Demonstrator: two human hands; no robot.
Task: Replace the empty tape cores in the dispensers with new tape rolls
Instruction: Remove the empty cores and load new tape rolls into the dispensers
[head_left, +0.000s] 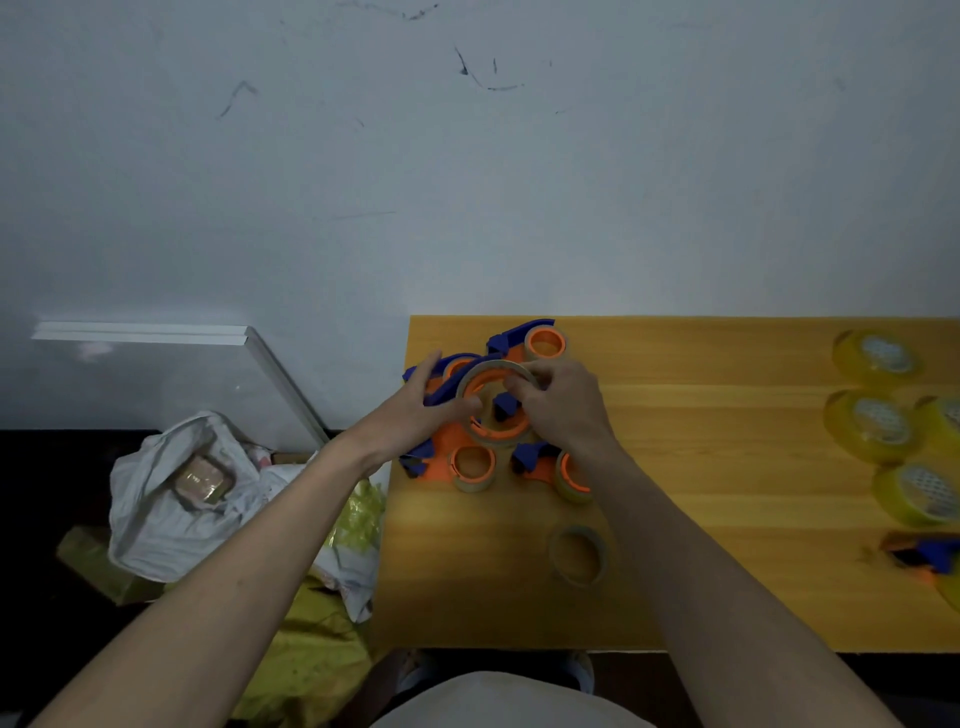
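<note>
Several orange-and-blue tape dispensers (470, 465) lie clustered at the table's far left. My left hand (421, 410) grips one dispenser by its blue body. My right hand (558, 402) pinches the brown empty core (493, 371) that sits over that dispenser's orange hub. Another empty core (577, 555) lies loose on the table nearer to me. Several new yellow tape rolls (875, 423) lie at the right side. One more dispenser (922, 556) rests by the right edge.
The wooden table (701, 519) stands against a white wall. To its left, on the floor, are a white bag (171, 499) with a taped bundle, yellow plastic (311, 649) and a leaning white board (171, 374).
</note>
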